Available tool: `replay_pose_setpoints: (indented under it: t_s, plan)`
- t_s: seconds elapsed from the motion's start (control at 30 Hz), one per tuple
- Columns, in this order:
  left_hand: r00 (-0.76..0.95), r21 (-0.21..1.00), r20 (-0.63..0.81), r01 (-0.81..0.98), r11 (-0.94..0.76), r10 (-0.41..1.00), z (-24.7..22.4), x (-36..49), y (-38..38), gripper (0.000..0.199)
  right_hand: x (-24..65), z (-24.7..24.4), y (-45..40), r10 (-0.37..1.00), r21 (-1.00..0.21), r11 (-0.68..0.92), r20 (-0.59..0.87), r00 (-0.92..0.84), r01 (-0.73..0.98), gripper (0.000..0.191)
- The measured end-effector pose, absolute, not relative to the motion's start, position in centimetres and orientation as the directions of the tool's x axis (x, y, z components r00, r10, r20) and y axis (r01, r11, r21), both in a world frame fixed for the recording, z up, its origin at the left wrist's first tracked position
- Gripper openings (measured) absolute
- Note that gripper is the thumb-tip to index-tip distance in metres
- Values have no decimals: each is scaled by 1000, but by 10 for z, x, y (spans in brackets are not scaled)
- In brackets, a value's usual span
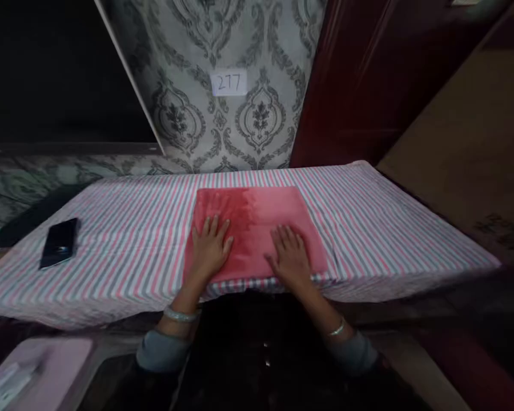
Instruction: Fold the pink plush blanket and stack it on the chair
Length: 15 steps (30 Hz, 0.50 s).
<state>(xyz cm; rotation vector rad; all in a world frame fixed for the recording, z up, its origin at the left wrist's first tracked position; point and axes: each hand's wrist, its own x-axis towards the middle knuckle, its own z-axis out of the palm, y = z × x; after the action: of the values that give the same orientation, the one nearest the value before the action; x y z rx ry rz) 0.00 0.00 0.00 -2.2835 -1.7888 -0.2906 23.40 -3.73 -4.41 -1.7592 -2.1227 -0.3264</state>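
Pink cloth is laid flat on striped sheet, nr front edge, w/ L hand spread wide & R hand flat, fingers closer, both palm-down on it, so light, even pressure is prob. best kept & corners held square, w/o bunching.

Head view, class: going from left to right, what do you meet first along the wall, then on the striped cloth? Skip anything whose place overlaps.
Wall: black panel → paper marked 277 → dark red panel.
Striped cloth: dark phone → left hand → right hand.
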Motion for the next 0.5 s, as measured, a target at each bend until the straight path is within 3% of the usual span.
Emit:
replay_pose_setpoints:
  t_s: [0.33, 0.5]
  plan:
    - [206, 18, 301, 975, -221, 931, -2, 4, 0, 54, 337, -73, -56, 921, -199, -23, 378, 98, 980, 59]
    - [195, 52, 295, 974, -220, 935, -2, 5, -1, 54, 346, -45, -31, 835, -301, 7, 527, 160, 954, 61]
